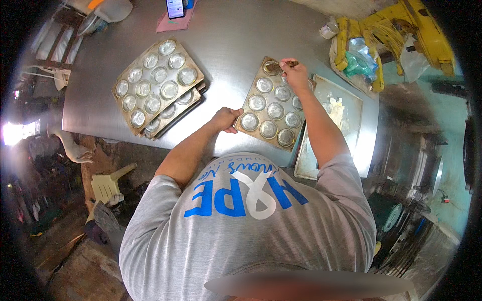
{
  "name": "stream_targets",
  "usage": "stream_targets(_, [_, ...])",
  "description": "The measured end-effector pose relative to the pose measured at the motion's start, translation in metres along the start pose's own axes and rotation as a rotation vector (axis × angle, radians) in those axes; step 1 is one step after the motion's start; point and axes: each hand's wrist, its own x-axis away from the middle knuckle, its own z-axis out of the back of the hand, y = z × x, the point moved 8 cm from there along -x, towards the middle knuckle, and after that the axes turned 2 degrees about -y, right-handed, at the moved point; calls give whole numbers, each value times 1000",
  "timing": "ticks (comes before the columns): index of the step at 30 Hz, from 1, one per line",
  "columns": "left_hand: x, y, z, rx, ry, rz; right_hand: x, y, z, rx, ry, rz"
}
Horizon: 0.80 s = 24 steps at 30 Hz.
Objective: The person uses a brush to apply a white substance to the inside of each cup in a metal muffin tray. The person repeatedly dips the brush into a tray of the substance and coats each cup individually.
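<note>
My left hand (227, 119) grips the near left edge of a metal muffin pan (270, 99), thumb on top. The pan lies at a slant on a steel table, and its round cups look shiny inside. In my right hand (295, 77) is a small brush (275, 67), its bristles in a cup at the pan's far end. My right hand and forearm hide some cups on the right. Partly under my right forearm is a shallow metal tray (354, 99) with a pale, creamy lump (336, 113) on it. To the left sits an uneven stack of muffin pans (150, 83).
A phone (175, 9) with its screen lit stands by a pink cloth (180, 25) at the table's far edge. Beyond the right corner are a white jar (329, 30), a yellow metal frame (429, 34) and plastic bags (359, 62). A pale plastic chair (105, 188) is at lower left.
</note>
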Motion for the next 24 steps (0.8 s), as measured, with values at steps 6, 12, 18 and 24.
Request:
stream_targets(6, [-2,-1,0,-10,-36,18,12,-39,12,343,237,231])
stream_targets(12, [0,-1,0,-17,-16,15,1,-42,17,598,271,143])
stream_targets(18, [-4,-2,0,-20,-28,10,-15,-22,-3,500,48,214])
stream_targets(24, [-2,-2,1,-13,-34,5,-9,-59,-12,766,117,290])
